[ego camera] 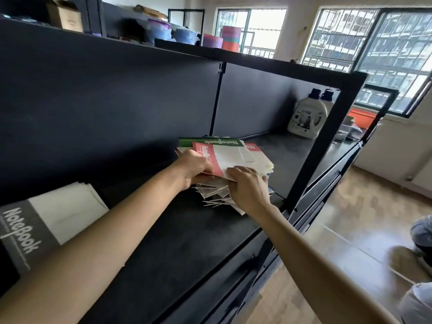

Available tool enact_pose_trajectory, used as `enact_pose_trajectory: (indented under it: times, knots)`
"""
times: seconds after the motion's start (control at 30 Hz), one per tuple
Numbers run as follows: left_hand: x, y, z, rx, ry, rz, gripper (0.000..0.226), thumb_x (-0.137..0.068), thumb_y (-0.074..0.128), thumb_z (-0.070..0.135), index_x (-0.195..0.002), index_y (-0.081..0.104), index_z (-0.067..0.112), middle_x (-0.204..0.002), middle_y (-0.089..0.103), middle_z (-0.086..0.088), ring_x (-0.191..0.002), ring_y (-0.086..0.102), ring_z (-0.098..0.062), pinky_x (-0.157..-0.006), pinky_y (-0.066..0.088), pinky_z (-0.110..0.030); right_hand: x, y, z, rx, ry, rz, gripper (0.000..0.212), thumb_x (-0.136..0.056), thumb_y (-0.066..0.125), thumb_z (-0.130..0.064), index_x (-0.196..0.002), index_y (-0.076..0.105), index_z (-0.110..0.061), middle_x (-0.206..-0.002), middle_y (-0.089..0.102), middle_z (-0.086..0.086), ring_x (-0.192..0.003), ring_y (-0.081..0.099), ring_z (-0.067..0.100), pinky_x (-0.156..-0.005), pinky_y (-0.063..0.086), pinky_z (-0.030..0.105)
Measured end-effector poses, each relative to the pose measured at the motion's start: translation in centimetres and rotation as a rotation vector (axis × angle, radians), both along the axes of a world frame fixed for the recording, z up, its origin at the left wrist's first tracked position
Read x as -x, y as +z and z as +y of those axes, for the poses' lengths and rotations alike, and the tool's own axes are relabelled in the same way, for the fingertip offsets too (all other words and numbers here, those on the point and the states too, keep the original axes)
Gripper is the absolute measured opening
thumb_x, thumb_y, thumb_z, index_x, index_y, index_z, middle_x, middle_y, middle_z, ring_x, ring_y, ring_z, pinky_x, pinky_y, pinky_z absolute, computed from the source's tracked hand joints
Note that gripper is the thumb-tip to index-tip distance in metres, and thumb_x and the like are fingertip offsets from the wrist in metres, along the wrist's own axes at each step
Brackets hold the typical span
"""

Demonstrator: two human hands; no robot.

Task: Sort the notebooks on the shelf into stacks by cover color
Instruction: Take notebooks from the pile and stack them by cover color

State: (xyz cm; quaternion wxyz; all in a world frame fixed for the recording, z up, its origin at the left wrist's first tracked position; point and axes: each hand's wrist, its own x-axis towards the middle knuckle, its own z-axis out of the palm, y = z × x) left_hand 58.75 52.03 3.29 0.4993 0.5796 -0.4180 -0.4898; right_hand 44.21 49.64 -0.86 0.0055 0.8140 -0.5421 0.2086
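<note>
The shelf (210, 230) carries a loose, skewed pile (217, 195) of notebooks mid-board and a grey stack (46, 225) well apart at its left end. The pile looks thin-covered, light and flexible, so it is likely to fan and slide; support it from beneath. The red notebook (224, 160) lies on top, over a green notebook (210, 141). Lift it by its stapled edge, not a corner. The left hand (194, 168) pinches its near-left edge with curled fingers. The right hand (247, 185) curls its fingers over the near edge; the thumb is hidden.
</note>
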Motion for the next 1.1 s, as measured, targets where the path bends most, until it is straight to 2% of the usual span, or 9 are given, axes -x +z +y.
enact_pose_trajectory:
  times: [0.07, 0.13, 0.23, 0.3, 0.37, 0.5, 0.7, 0.9, 1.1]
  knots:
    - [0.3, 0.1, 1.5, -0.025, -0.062, -0.040, 0.028, -0.083, 0.045, -0.021, -0.071, 0.053, 0.004, -0.077, 0.058, -0.009, -0.069, 0.060, -0.020, -0.057, 0.058, -0.029, 0.2, -0.2, 0.8, -0.032, 0.059, -0.010, 0.024, -0.090, 0.051, -0.017, -0.110, 0.064, -0.016, -0.115, 0.064, 0.001, -0.109, 0.057, 0.029, -0.084, 0.046, 0.036]
    - [0.7, 0.0, 2.9, -0.025, -0.071, -0.108, 0.026, -0.086, 0.044, -0.019, -0.077, 0.053, 0.004, -0.084, 0.057, -0.007, -0.076, 0.060, -0.019, -0.069, 0.059, -0.037, 0.6, -0.4, 1.6, -0.063, 0.109, 0.020, 0.023, -0.089, 0.052, -0.013, -0.108, 0.065, -0.016, -0.113, 0.066, 0.003, -0.105, 0.058, 0.030, -0.079, 0.049, 0.035]
    - [1.4, -0.6, 5.2, 0.045, 0.011, -0.241, 0.021, -0.092, 0.044, -0.009, -0.106, 0.058, -0.001, -0.109, 0.056, -0.006, -0.097, 0.058, -0.021, -0.086, 0.054, -0.044, 0.9, -0.3, 3.5, -0.073, 0.142, -0.009, 0.039, -0.085, 0.053, -0.006, -0.121, 0.061, -0.020, -0.127, 0.060, -0.001, -0.116, 0.053, 0.028, -0.088, 0.047, 0.035]
    - [1.7, -0.8, 7.1, 0.089, 0.077, -0.297, 0.036, -0.094, 0.045, -0.001, -0.129, 0.050, -0.001, -0.133, 0.050, -0.010, -0.117, 0.052, -0.026, -0.095, 0.050, -0.044, 0.9, -0.3, 5.3, -0.077, 0.160, -0.119, 0.049, -0.082, 0.056, -0.002, -0.125, 0.060, -0.022, -0.134, 0.055, -0.005, -0.122, 0.051, 0.024, -0.093, 0.043, 0.032]
    - [1.7, -0.9, 9.6, 0.114, 0.126, -0.343, 0.046, -0.092, 0.046, -0.002, -0.137, 0.043, 0.001, -0.140, 0.043, -0.010, -0.125, 0.046, -0.026, -0.100, 0.046, -0.041, 0.8, -0.4, 7.2, -0.087, 0.230, -0.217, 0.055, -0.077, 0.057, 0.005, -0.127, 0.059, -0.020, -0.137, 0.053, -0.005, -0.126, 0.048, 0.021, -0.097, 0.038, 0.028]
    - [0.8, -2.1, 15.2, 0.118, 0.234, -0.395, 0.056, -0.087, 0.041, -0.009, -0.140, 0.041, 0.008, -0.143, 0.042, -0.007, -0.129, 0.042, -0.023, -0.105, 0.040, -0.032, -0.5, -1.4, 11.1, -0.088, 0.401, -0.307, 0.051, -0.076, 0.059, 0.005, -0.124, 0.062, -0.013, -0.134, 0.055, 0.001, -0.126, 0.046, 0.024, -0.102, 0.034, 0.028]
    - [-2.8, -4.0, 25.3, 0.083, 0.440, -0.538, 0.059, -0.086, 0.038, -0.014, -0.141, 0.037, 0.008, -0.146, 0.033, -0.009, -0.134, 0.033, -0.023, -0.101, 0.035, -0.026, -6.3, -3.1, 18.3, -0.057, 0.706, -0.306, 0.038, -0.070, 0.063, -0.013, -0.107, 0.072, -0.012, -0.121, 0.064, 0.003, -0.115, 0.051, 0.034, -0.088, 0.045, 0.053]
    - [-7.3, -4.2, 33.3, -0.018, 0.592, -0.731, 0.058, -0.086, 0.044, -0.010, -0.141, 0.036, 0.006, -0.148, 0.022, -0.010, -0.136, 0.028, -0.028, -0.105, 0.035, -0.030, -12.5, -3.7, 25.0, -0.030, 0.889, -0.256, 0.034, -0.070, 0.059, -0.026, -0.099, 0.074, -0.018, -0.110, 0.069, 0.008, -0.106, 0.058, 0.037, -0.081, 0.049, 0.056]
    - [-12.6, -4.4, 40.6, -0.080, 0.676, -0.913, 0.040, -0.091, 0.056, 0.010, -0.130, 0.048, 0.009, -0.146, 0.028, -0.009, -0.136, 0.031, -0.026, -0.111, 0.031, -0.034, -19.0, -2.7, 31.1, 0.053, 0.964, -0.221, 0.029, -0.070, 0.070, -0.021, -0.098, 0.075, -0.013, -0.109, 0.069, 0.010, -0.107, 0.057, 0.039, -0.080, 0.045, 0.055]
